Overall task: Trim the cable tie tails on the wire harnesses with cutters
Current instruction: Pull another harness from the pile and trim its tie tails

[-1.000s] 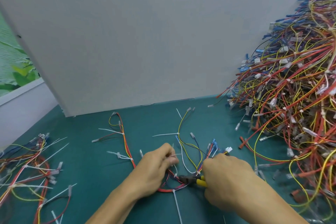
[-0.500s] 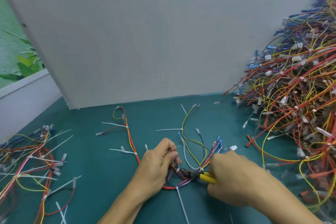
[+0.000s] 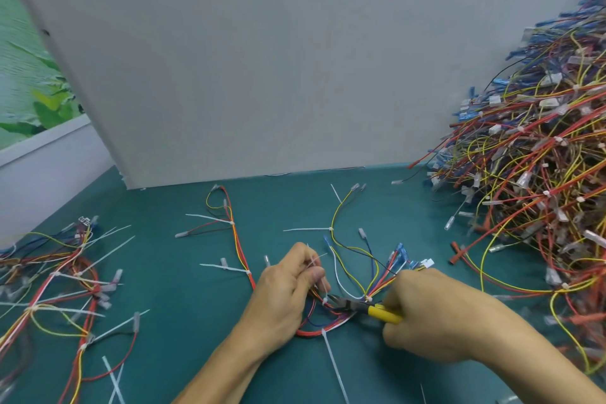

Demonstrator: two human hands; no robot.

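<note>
Where the teal mat (image 3: 183, 321) meets the grey board (image 3: 262, 59), head view: wire harness (image 3: 314, 333) lying mid-mat. Left hand (image 3: 288, 295) pinches its cable tie tail (image 3: 315, 262). Right hand (image 3: 423, 315) grips yellow-handled cutters (image 3: 364, 307), tips at the tie head. Harness pile (image 3: 541, 174) at right; long-tailed bundle (image 3: 59, 289) at left.

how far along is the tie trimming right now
Done, it seems: the right pile shows no long tails. In hand: the left hand pinches a tail while the right hand holds cutters at its tie. Left: other long tails on this harness, plus the left bunch.
</note>
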